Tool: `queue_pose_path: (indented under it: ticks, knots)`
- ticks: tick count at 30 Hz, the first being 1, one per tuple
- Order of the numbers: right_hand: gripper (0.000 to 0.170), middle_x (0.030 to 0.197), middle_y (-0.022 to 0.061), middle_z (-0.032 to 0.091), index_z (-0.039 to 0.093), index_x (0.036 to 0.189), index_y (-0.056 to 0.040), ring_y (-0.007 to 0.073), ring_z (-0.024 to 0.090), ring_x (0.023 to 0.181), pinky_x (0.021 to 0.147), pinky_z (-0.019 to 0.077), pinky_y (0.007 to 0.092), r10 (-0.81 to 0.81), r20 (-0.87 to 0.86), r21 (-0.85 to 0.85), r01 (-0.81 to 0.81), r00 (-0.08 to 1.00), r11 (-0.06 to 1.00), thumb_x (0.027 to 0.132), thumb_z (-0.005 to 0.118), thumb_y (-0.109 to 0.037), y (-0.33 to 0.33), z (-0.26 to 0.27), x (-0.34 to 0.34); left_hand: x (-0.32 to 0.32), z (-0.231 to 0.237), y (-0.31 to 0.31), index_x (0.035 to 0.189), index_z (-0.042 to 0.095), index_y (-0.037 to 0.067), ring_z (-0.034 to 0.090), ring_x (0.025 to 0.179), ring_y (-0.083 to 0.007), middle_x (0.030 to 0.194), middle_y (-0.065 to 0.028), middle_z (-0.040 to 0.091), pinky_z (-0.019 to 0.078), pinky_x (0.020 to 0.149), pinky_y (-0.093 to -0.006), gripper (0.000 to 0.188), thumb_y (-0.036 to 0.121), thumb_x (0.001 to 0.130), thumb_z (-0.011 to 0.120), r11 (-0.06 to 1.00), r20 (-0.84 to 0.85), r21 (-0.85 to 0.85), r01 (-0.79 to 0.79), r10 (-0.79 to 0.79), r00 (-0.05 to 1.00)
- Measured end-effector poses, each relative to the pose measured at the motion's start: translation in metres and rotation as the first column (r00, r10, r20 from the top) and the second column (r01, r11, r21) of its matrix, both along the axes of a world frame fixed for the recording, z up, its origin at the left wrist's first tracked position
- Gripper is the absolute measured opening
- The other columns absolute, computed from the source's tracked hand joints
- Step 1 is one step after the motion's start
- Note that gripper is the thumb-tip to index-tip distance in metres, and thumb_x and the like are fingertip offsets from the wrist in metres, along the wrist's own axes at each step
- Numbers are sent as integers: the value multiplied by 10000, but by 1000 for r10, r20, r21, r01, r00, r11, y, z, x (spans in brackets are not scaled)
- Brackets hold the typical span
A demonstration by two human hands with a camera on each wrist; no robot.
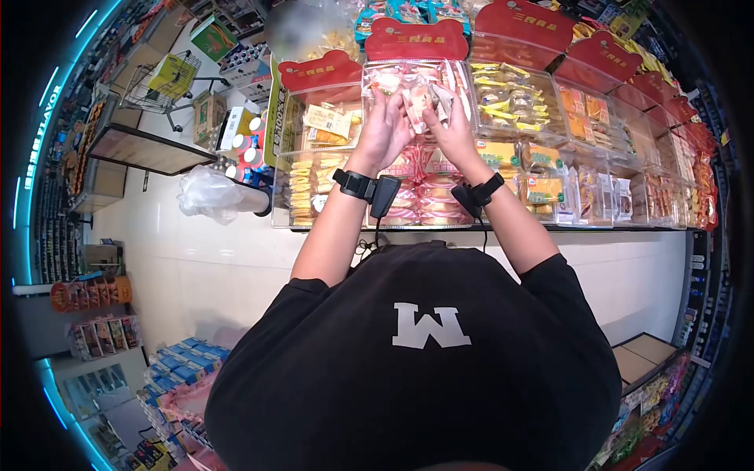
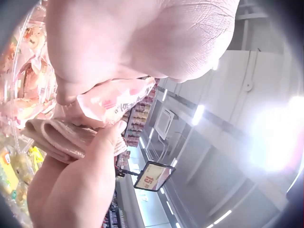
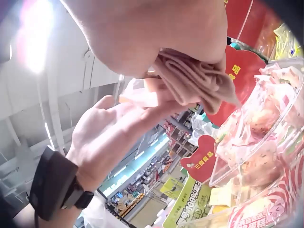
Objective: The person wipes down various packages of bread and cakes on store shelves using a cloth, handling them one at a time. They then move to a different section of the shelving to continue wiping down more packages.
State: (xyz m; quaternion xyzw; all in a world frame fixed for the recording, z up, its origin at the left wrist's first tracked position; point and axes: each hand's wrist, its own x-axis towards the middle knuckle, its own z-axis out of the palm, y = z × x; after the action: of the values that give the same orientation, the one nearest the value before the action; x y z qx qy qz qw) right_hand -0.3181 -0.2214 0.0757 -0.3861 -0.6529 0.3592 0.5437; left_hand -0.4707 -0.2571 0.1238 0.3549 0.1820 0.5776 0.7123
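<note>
A small clear-and-pink wrapped package is held up between both hands over the display. The left hand has its fingers around the package's side, palm turned toward it. Gripped by the right hand is a folded pinkish-brown cloth, lying against the package. The right thumb touches the package in the left wrist view. Some fingertips are hidden behind the package and cloth.
Below the hands, a clear bin holds pink wrapped packages; more bins with yellow packs stand right. Red signs rise behind. Left are a plastic bag and a shopping cart. A price sign hangs beyond the right hand.
</note>
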Motion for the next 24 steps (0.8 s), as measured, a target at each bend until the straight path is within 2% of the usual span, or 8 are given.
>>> queue_pose_path:
  ticks: [6,9,11,13,16,20,22,24]
  knots:
    - [737,1228,172,593,385,1381,-8,261,601,1099,930,496,360,80,199,97,-101,977,990,844,772,-331,2,17,19,-5,-1,-1,1498,276,19,407,1365,-260,1485,-161,408,306,1140,-398,663,506,1048,250,992,-20,-36,122,-122,992]
    - [628,1197,108,614,433,1355,-23,179,647,1008,823,554,310,216,-221,-309,-279,951,909,859,755,-233,4,30,28,-9,-9,-1,1514,275,57,416,1357,-230,1482,-144,413,362,1097,-388,619,454,1046,360,994,-107,-90,55,-65,992]
    - [590,1182,104,618,443,1349,-18,179,644,1009,833,555,318,255,-451,-356,-434,855,827,872,736,-205,7,26,34,-9,-13,4,1483,336,70,483,1302,-206,1418,-110,493,429,1035,-383,579,393,1026,482,952,-551,73,-297,287,784]
    - [512,1178,96,620,456,1342,-4,177,639,1017,843,558,331,267,-670,-376,-627,692,682,918,688,-172,3,29,32,-12,-22,7,1457,365,63,522,1258,-201,1375,-98,533,451,1011,-379,554,360,1015,520,982,-443,-50,-180,140,886]
    - [514,1181,89,619,461,1347,-13,174,638,1030,841,561,337,256,-676,-387,-628,691,675,927,691,-200,-6,41,18,-8,-24,6,1381,438,60,608,1144,-201,1254,-74,621,480,993,-393,456,323,1019,529,984,-205,-176,-40,4,979]
    - [440,1146,90,635,494,1305,-20,166,657,980,802,575,321,167,-703,-438,-606,692,664,938,677,-177,3,26,17,-7,-30,8,1345,458,106,635,1096,-214,1234,-86,619,564,891,-423,371,260,1017,540,983,-96,-113,-147,136,986]
    - [397,1125,96,643,511,1270,-19,167,674,926,761,585,313,82,-705,-494,-571,704,656,935,676,-153,9,14,23,-9,-32,13,1323,431,85,643,1079,-228,1229,-97,608,589,857,-422,361,203,1006,559,919,-153,-15,-393,386,910]
    - [370,1090,94,649,519,1239,-2,174,686,883,716,587,308,-61,-538,-434,-214,841,875,928,675,-125,19,3,29,-19,-35,14,1301,396,52,639,1076,-221,1222,-113,594,588,878,-416,370,144,991,576,898,-208,-52,-436,418,885]
